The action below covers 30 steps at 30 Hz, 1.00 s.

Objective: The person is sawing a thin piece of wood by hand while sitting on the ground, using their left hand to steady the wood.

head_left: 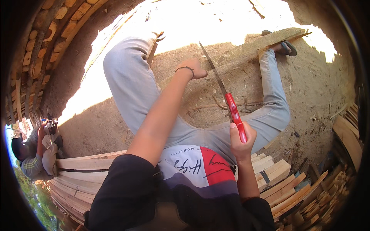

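My right hand (243, 139) is wrapped round the glossy red handle of a long knife (218, 79), in front of my lap. Its narrow dark blade slants up and away to the left, ending in a point. Beside the middle of the blade is my left hand (195, 69), with a dark bracelet at the wrist. Its fingers are curled closed; whether they hold anything is hidden. A small gap seems to separate this hand from the blade.
My legs (133, 69) are spread over the dirt ground (308, 100). A rough plank (250, 47) lies by my sandalled right foot (286, 48). Stacked timber (83, 175) is around me, with more wood (46, 50) piled at far left. Another person (36, 154) sits at left.
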Each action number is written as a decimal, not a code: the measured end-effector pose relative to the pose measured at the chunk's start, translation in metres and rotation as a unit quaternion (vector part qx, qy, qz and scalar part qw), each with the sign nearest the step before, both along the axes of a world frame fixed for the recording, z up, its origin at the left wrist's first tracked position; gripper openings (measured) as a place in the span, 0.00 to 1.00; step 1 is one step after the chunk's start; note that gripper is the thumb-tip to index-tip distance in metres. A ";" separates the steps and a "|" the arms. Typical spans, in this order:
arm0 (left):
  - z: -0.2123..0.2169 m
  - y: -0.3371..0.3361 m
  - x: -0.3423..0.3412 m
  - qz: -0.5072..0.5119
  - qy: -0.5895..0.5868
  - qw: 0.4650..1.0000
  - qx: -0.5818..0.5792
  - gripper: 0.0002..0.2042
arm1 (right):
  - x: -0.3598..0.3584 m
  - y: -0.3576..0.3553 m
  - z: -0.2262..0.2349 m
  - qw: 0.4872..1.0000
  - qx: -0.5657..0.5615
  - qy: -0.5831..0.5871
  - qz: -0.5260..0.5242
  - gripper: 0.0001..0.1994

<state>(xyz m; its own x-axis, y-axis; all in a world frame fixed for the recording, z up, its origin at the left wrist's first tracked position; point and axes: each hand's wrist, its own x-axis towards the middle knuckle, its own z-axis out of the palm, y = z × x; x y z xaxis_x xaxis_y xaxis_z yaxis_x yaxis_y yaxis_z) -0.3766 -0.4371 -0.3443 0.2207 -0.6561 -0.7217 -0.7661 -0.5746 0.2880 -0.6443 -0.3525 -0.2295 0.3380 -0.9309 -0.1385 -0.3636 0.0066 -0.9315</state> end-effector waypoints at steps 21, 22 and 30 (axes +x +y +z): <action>0.009 0.007 -0.005 0.029 0.001 1.000 -0.006 0.20 | 0.042 -0.032 -0.029 1.000 0.007 -0.011 0.001 0.16; 0.007 0.008 -0.006 0.034 0.016 0.999 0.026 0.20 | 0.037 -0.025 -0.026 1.000 0.009 -0.008 0.003 0.17; 0.032 -0.011 -0.003 0.014 0.007 1.000 0.004 0.24 | 0.009 0.002 0.027 0.999 -0.011 0.031 0.000 0.16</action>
<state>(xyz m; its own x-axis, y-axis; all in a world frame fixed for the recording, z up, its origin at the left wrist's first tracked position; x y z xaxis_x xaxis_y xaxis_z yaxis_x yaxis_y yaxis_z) -0.3799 -0.4483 -0.3123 0.2279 -0.6448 -0.7296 -0.7455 -0.5976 0.2952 -0.6355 -0.3502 -0.2021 0.3284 -0.9343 -0.1387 -0.4210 -0.0134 -0.9070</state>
